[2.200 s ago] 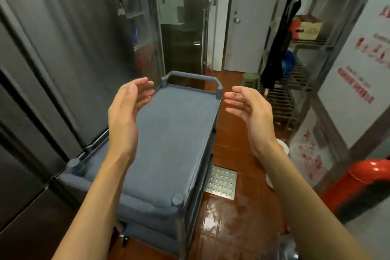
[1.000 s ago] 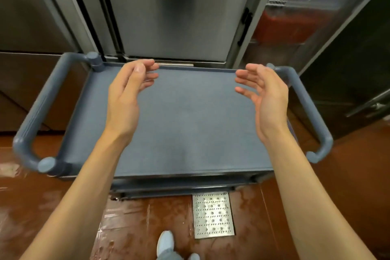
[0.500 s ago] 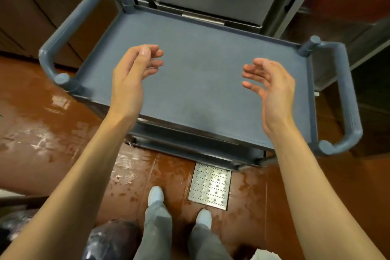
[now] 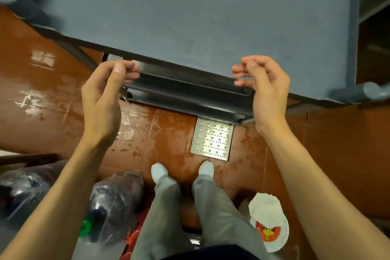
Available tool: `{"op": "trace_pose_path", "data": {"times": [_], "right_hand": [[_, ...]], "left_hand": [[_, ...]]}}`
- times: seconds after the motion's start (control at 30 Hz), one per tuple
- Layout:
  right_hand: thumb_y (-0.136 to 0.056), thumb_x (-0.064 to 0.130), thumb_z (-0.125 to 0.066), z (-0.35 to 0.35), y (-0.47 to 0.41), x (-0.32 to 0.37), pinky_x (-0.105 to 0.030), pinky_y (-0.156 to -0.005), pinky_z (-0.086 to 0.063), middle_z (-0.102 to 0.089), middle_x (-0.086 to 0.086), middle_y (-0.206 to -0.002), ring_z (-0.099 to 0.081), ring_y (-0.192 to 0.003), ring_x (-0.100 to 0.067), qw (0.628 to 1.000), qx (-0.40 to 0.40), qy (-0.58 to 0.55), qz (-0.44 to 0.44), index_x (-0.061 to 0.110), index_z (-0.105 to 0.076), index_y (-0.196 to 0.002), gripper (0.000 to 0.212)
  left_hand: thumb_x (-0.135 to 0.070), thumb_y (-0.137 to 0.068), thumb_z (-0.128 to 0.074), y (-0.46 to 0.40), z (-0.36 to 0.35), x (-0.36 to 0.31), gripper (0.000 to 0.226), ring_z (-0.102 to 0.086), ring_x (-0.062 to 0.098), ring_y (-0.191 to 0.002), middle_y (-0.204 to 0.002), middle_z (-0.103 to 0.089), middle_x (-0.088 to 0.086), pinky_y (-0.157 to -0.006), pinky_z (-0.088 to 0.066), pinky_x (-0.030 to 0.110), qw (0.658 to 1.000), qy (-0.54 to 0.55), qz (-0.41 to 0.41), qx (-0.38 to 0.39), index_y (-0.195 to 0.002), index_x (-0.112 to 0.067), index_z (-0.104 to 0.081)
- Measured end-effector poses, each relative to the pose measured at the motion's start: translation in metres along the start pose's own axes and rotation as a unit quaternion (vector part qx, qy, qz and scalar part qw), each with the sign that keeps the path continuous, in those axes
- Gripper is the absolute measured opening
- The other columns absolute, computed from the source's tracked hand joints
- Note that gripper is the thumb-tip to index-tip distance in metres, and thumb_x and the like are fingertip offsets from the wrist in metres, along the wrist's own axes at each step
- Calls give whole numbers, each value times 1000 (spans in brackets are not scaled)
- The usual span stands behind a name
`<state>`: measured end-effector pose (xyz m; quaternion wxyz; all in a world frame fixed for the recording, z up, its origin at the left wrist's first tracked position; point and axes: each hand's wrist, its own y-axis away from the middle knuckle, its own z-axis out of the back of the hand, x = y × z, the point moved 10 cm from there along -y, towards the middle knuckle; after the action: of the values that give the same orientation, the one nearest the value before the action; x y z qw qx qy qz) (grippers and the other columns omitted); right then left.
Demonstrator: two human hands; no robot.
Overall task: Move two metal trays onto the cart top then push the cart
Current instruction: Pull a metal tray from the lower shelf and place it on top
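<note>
The blue-grey cart top (image 4: 190,12) fills the upper view with nothing on it. Under its near edge, the dark metal rim of a tray (image 4: 185,87) shows on a lower shelf, and a second metal edge (image 4: 190,107) lies just below it. My left hand (image 4: 103,99) hovers at the tray's left end, fingers curled and thumb apart, fingertips at the rim. My right hand (image 4: 266,88) is at the tray's right end in the same pose. Neither hand clearly grips anything. The rest of the trays is hidden under the cart top.
The cart's right handle post (image 4: 367,93) and blurred left handle (image 4: 19,4) flank the top. A steel drain grate (image 4: 211,139) lies in the wet red tile floor by my feet (image 4: 181,171). Plastic-wrapped bags (image 4: 109,196) sit lower left, a white tub (image 4: 270,226) lower right.
My view has tipped downward and both hands have dropped from above the cart top to its near edge, now level with the tray rim on the lower shelf.
</note>
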<state>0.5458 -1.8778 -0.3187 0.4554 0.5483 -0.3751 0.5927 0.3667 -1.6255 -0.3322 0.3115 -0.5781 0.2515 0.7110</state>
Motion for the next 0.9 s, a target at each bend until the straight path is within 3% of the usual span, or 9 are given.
{"op": "trace_pose_path", "data": {"times": [0.17,0.3,0.37,0.43,0.5,0.63,0.77,0.9], "right_hand": [[-92,13,-57,-40,16,-89,-30,-76,-55,-71,-2,-87,-67,-85,-16,990,58,123,-31,15,-67,-94,11],[-92,18,-59,-65,-3,-178,-19,-73,-48,-67,5,-93,-62,-85,-6,956,121,247,-100,21,-65,-101,12],[-92,19,-59,-74,-18,-215,-23,-75,-51,-66,0,-102,-61,-88,-9,926,161,320,-121,18,-62,-110,19],[-91,20,-58,-76,-35,-246,-32,-84,-54,-66,-3,-109,-63,-96,-16,904,174,363,-141,16,-60,-116,25],[-91,21,-58,-79,-54,-271,-34,-89,-52,-66,-6,-113,-63,-101,-21,890,178,393,-144,16,-58,-119,29],[-93,23,-56,-96,-90,-313,-29,-81,-41,-53,-11,-131,-54,-114,-26,840,199,497,-90,17,-49,-130,38],[-90,17,-61,-103,-115,-347,-41,-100,-42,-31,-12,-151,-33,-137,-32,797,187,569,-73,16,-37,-141,56],[-84,9,-68,-97,-132,-363,-43,-104,-40,-47,-14,-139,-45,-126,-33,759,162,630,-32,10,-53,-129,48]], "left_hand": [[-28,-100,-47,-8,-8,82,27,-65,22,-106,-108,-70,9,-96,-51,38,998,-32,30,44,-109,-12,-67],[-34,-99,-50,-29,-29,161,26,-62,14,-103,-112,-68,1,-89,-51,28,980,-142,92,101,-115,-19,-65],[-32,-99,-52,-43,-42,197,27,-59,13,-103,-119,-65,4,-82,-46,19,963,-200,120,132,-120,-17,-62],[-32,-99,-52,-60,-55,225,29,-58,14,-102,-122,-63,8,-81,-43,21,949,-242,127,156,-121,-16,-61],[-34,-98,-52,-79,-66,246,31,-58,18,-104,-124,-62,10,-87,-47,31,934,-292,109,172,-122,-16,-60],[-38,-96,-55,-113,-92,291,39,-53,32,-119,-133,-54,15,-100,-43,44,884,-414,67,208,-130,-18,-53],[-31,-95,-58,-134,-130,329,54,-38,37,-135,-147,-43,18,-111,-33,48,841,-481,13,246,-143,-14,-40],[-25,-93,-58,-147,-157,338,47,-41,41,-128,-137,-52,20,-108,-36,51,795,-558,-104,216,-136,-8,-49]]}}
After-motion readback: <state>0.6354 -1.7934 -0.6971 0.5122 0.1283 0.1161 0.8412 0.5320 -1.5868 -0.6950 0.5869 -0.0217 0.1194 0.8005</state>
